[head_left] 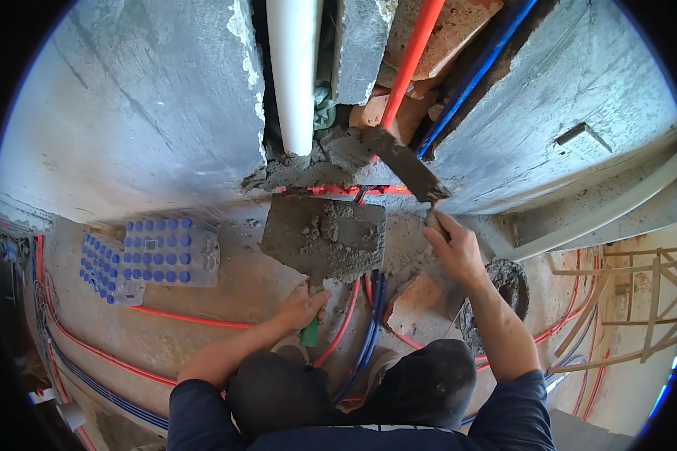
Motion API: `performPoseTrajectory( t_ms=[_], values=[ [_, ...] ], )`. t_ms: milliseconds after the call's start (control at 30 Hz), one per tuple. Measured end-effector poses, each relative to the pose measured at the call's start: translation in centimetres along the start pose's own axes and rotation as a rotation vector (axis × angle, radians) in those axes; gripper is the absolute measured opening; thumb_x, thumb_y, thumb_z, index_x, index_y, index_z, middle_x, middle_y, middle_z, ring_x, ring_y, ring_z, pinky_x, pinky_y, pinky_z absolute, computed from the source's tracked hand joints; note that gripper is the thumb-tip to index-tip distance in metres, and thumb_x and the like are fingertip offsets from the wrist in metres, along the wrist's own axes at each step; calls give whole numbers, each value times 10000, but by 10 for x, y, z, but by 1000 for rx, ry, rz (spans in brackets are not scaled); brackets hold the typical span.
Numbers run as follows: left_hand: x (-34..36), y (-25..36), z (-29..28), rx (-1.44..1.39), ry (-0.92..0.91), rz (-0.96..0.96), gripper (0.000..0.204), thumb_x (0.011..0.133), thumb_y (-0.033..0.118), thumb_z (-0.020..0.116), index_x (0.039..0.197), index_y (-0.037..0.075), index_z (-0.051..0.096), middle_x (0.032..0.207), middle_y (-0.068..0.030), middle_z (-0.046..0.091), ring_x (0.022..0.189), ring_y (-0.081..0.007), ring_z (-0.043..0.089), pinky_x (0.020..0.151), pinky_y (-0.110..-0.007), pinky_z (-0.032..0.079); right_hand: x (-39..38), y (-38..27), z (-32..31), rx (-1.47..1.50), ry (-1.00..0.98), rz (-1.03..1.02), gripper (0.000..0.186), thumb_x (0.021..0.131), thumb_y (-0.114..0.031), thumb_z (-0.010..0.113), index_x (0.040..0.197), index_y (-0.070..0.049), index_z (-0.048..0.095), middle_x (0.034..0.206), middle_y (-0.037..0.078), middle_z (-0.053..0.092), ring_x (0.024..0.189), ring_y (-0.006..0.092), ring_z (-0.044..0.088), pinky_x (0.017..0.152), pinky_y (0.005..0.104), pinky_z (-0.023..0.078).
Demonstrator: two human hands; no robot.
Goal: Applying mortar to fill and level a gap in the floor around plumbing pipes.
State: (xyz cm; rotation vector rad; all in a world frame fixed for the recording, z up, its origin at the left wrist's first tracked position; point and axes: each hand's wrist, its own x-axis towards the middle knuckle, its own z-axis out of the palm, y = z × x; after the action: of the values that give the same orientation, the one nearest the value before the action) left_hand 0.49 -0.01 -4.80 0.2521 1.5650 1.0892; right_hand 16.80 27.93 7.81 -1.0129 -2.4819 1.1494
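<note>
My left hand [305, 307] is closed round the green-ended handle of a mortar hawk [282, 229], whose flat plate is held level in front of the wall. Wet grey mortar [338, 233] lies heaped on that plate. In my right hand [459, 248] is a trowel [414, 169], gripped by its handle. Its mortar-smeared blade points up and left, with the tip at the fresh mortar [308, 173] along the bottom of the wall chase. A thick white pipe [292, 75] goes down into this mortar. The blade partly covers the lower end of a red pipe [414, 60]; a blue pipe [478, 75] runs beside it.
Packs of blue-capped bottles [158, 252] stand on the floor at left. At right are a mortar-filled round bucket [504, 293] and a wooden frame [632, 301]. A broken brick piece [414, 301] lies near my knees. Red conduits [195, 319] and blue conduits [372, 319] cross the floor.
</note>
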Motion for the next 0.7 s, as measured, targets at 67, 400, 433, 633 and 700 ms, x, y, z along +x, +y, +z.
performPoseTrajectory(
  t_ms=[67, 400, 433, 633, 700],
  values=[
    [0, -1, 3, 0, -5, -13, 288, 909, 291, 615, 789, 34, 564, 623, -56, 576, 529, -154, 544, 511, -283, 484, -18, 7, -8, 10, 75, -5, 317, 894, -146, 630, 1179, -7, 609, 719, 39, 587, 605, 127, 509, 574, 267, 422],
    [15, 15, 11, 373, -366, 107, 276, 881, 317, 655, 912, 44, 633, 633, -27, 593, 531, -136, 545, 535, -284, 458, -191, 94, -149, -279, 150, 518, 168, 905, -166, 604, 996, -25, 592, 696, 55, 580, 619, 171, 528, 595, 295, 423],
    [19, 22, 19, 415, -412, 81, 276, 870, 290, 665, 970, 37, 620, 660, -34, 599, 536, -137, 546, 535, -289, 459, -214, 111, -169, -380, 113, 526, 186, 911, -208, 600, 967, -31, 579, 691, 74, 582, 632, 206, 555, 605, 317, 435],
    [88, 43, 92, 844, -430, 326, 250, 831, 229, 668, 961, 28, 593, 693, -63, 610, 528, -146, 541, 544, -262, 472, -251, 174, -224, -1109, -332, 920, 299, 912, -345, 571, 955, -51, 605, 790, 147, 675, 738, 373, 661, 629, 458, 500],
    [132, -14, 115, 876, -287, 724, 250, 821, 222, 660, 962, 26, 592, 677, -63, 602, 514, -152, 532, 525, -272, 465, -253, 240, -205, -1157, -258, 796, 301, 892, -322, 579, 920, -34, 662, 813, 156, 695, 727, 375, 671, 609, 472, 515]
  ],
)
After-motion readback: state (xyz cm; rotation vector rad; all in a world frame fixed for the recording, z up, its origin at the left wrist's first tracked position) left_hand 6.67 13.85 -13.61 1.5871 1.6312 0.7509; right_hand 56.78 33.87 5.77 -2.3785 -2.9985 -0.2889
